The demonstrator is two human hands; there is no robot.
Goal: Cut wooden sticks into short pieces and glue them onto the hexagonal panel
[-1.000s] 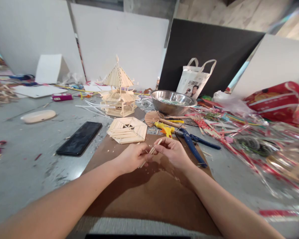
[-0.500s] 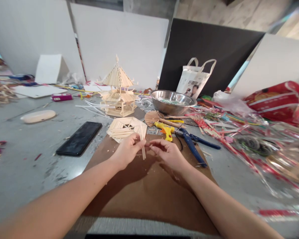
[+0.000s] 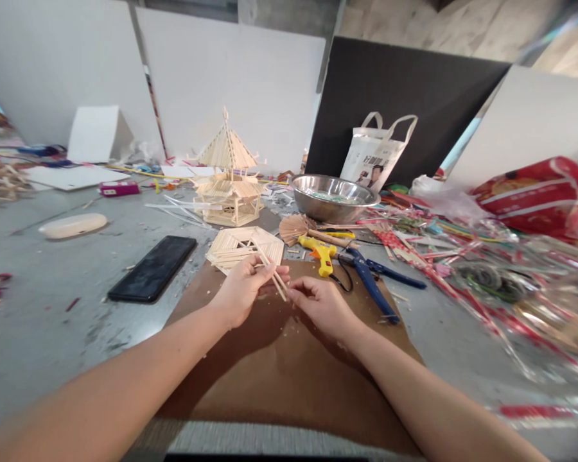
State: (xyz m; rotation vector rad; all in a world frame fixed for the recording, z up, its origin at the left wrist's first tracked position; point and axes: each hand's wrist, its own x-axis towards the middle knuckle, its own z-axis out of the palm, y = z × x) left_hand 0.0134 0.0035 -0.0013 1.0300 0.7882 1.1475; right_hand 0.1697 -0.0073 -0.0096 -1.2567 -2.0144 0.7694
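My left hand (image 3: 243, 285) pinches a few thin wooden sticks (image 3: 271, 271) between thumb and fingers, holding them slanted above a brown board (image 3: 270, 378). At their near end, my right hand (image 3: 320, 305) has its thumb and fingertips pressed together. Whether these fingers grip the stick ends or some small bit is hidden. Just beyond my left hand lies a flat hexagonal panel of wooden sticks (image 3: 221, 247), with loose sticks on it. Behind it stands a stick-built pagoda model (image 3: 228, 192) with a pointed roof.
Right of the panel lie a yellow glue gun (image 3: 324, 253) and blue-handled pliers (image 3: 373, 289). A metal bowl (image 3: 334, 208) stands behind them. On the left are a black phone (image 3: 153, 268) and a white oval case (image 3: 73, 226). Plastic wrappers and red strips (image 3: 462, 289) clutter the right.
The sticks in my left hand have turned from nearly upright to slanted, their near end shifting right. My right hand has moved slightly down, to that end.
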